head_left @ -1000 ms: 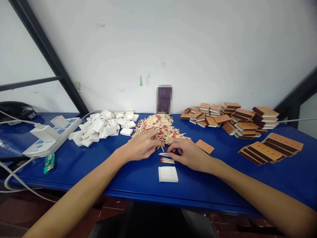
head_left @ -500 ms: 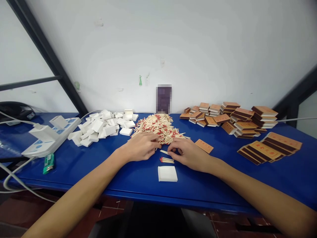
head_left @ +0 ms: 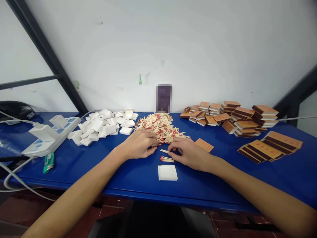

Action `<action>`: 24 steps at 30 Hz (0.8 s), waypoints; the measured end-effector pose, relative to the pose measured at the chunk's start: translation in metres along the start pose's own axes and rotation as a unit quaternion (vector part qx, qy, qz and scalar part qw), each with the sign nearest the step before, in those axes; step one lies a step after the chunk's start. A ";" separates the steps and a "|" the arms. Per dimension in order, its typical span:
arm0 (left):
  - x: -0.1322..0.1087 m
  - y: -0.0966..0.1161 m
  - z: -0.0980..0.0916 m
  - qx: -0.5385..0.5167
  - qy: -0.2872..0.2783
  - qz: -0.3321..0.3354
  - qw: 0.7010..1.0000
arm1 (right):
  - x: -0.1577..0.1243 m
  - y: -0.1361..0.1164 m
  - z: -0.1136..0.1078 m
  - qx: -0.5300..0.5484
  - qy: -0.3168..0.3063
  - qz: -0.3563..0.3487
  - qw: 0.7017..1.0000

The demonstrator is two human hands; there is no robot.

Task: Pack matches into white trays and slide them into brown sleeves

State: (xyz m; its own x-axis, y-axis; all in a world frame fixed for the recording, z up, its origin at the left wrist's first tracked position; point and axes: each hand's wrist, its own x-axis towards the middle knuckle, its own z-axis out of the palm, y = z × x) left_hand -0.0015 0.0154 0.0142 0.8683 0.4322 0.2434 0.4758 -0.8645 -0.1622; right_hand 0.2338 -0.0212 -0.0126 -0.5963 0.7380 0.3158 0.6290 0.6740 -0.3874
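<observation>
A large heap of red-tipped matches (head_left: 160, 123) lies against the back of the blue table. At its front left edge is my left hand (head_left: 141, 143), fingers curled down among the matches; whatever is between the fingertips is hidden. My right hand (head_left: 185, 150), at the heap's front right, pinches a match (head_left: 164, 151) by thumb and finger, pointing left. Just below that match, a small row of matches (head_left: 167, 159) lies on the table with red heads to the left. Nearer to me rests a white matchbox tray (head_left: 167, 173).
White matchbox trays (head_left: 104, 124) are piled at the left, beside a power strip (head_left: 53, 137) with cables and a green lighter (head_left: 49, 162). Orange-brown matchboxes (head_left: 241, 114) are stacked at the right, before flat sleeves (head_left: 264, 148). One sleeve (head_left: 204, 144) lies behind my right hand.
My left hand has shifted slightly left and back, its fingertips now on the heap's edge. My right hand has hardly moved and still pinches the match.
</observation>
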 end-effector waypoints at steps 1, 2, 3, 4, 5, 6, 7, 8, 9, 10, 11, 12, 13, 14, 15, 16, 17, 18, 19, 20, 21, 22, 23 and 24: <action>0.000 -0.001 0.000 0.003 -0.001 -0.002 1.000 | 0.000 0.000 0.000 0.000 0.000 -0.001 1.000; 0.000 -0.003 0.001 0.006 0.000 -0.004 1.000 | 0.000 0.000 0.000 0.000 0.001 -0.001 1.000; -0.001 -0.004 0.001 0.008 0.002 -0.005 1.000 | 0.001 0.001 0.001 -0.001 0.002 -0.002 1.000; -0.001 -0.005 0.001 0.009 0.005 -0.005 1.000 | 0.001 0.001 0.001 -0.003 0.002 -0.004 1.000; -0.001 -0.006 0.002 0.009 0.008 -0.006 1.000 | 0.001 0.001 0.001 -0.005 0.003 -0.006 1.000; -0.001 -0.007 0.002 0.008 0.009 -0.008 1.000 | 0.001 0.001 0.000 -0.008 0.006 -0.007 1.000; -0.002 -0.007 0.002 0.007 0.010 -0.010 1.000 | 0.001 0.002 0.000 -0.011 0.008 -0.008 1.000; -0.002 -0.008 0.001 0.007 0.009 -0.014 1.000 | 0.001 0.002 0.000 -0.013 0.010 -0.009 1.000; -0.003 -0.009 0.001 0.007 0.007 -0.020 1.000 | 0.001 0.002 -0.001 -0.014 0.011 -0.009 1.000; -0.003 -0.011 0.001 0.008 0.005 -0.024 1.000 | 0.001 0.002 -0.001 -0.014 0.010 -0.008 1.000; -0.004 -0.012 0.001 0.007 0.004 -0.029 1.000 | 0.000 0.003 -0.002 -0.014 0.007 -0.005 1.000; -0.005 -0.014 0.001 0.005 0.004 -0.034 0.999 | 0.000 0.003 -0.003 -0.013 0.003 -0.003 1.000; -0.005 -0.015 0.001 0.001 0.004 -0.039 0.999 | 0.000 0.003 -0.003 -0.014 0.000 0.000 1.000; -0.006 -0.016 0.001 -0.004 0.005 -0.042 0.999 | 0.001 0.003 -0.004 -0.016 -0.002 0.002 1.000; -0.007 -0.017 0.002 -0.011 0.005 -0.044 0.999 | 0.001 0.003 -0.005 -0.020 -0.001 0.004 1.000; -0.007 -0.018 0.002 -0.019 0.006 -0.044 0.999 | 0.001 0.003 -0.005 -0.023 0.000 0.004 1.000; -0.008 -0.018 0.001 -0.028 0.007 -0.045 0.999 | 0.001 0.003 -0.005 -0.026 0.001 0.004 1.000; -0.008 -0.018 0.001 -0.039 0.008 -0.045 0.998 | 0.001 0.003 -0.006 -0.028 0.002 0.004 1.000; -0.008 -0.018 0.001 -0.051 0.011 -0.047 0.998 | 0.001 0.003 -0.006 -0.028 0.003 0.003 1.000; -0.008 -0.017 0.000 -0.064 0.013 -0.049 0.997 | 0.001 0.004 -0.006 -0.028 0.004 0.003 1.000; -0.009 -0.016 -0.001 -0.075 0.015 -0.053 0.996 | 0.001 0.004 -0.006 -0.028 0.004 0.003 1.000; -0.009 -0.015 -0.002 -0.082 0.018 -0.057 0.995 | 0.001 0.004 -0.006 -0.028 0.003 0.002 1.000; -0.009 -0.015 -0.003 -0.084 0.021 -0.063 0.994 | 0.000 0.004 -0.006 -0.027 0.000 -0.001 1.000; -0.009 -0.014 -0.004 -0.083 0.024 -0.068 0.994 | 0.000 0.005 -0.006 -0.024 -0.004 -0.005 1.000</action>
State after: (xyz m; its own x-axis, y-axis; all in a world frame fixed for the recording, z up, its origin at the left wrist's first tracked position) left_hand -0.0164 0.0226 0.0185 0.7882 0.5385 0.2979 0.5552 -0.8311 0.0334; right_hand 0.2395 -0.0180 -0.0094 -0.6061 0.7311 0.3133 0.6462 0.6823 -0.3419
